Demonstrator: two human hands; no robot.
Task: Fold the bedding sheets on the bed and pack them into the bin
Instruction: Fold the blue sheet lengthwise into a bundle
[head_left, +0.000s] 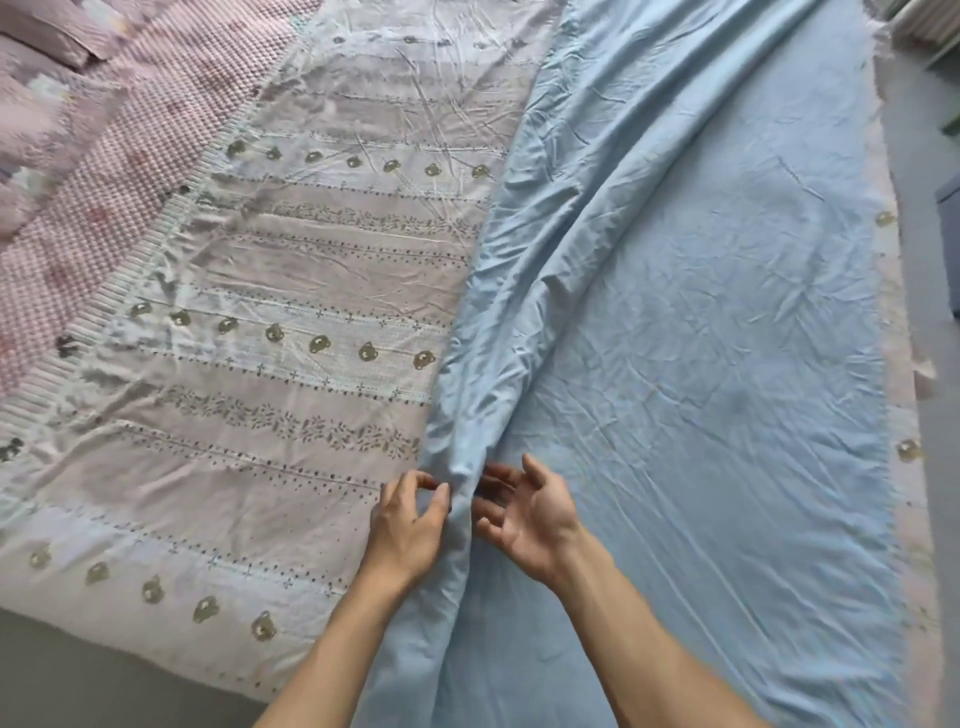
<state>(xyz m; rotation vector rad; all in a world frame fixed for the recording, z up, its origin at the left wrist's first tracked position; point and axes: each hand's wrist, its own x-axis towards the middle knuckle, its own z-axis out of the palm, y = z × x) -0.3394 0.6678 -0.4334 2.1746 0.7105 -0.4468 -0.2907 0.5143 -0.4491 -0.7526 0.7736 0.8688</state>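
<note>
Two hands meet at the blue sheet's (701, 312) ridge, which runs straight away: the left hand (408, 525) pinches it, the right hand (524, 512) lies slack alongside.

floor (78, 670): grey, beside bed | white furniture (930, 31): top right | light: soft daylight

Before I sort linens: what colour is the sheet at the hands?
Plain light blue sheet, head view.

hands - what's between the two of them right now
In the head view, a raised ridge of the blue sheet runs between the left hand and right hand; the left hand pinches it, the right is open beside it.
</note>
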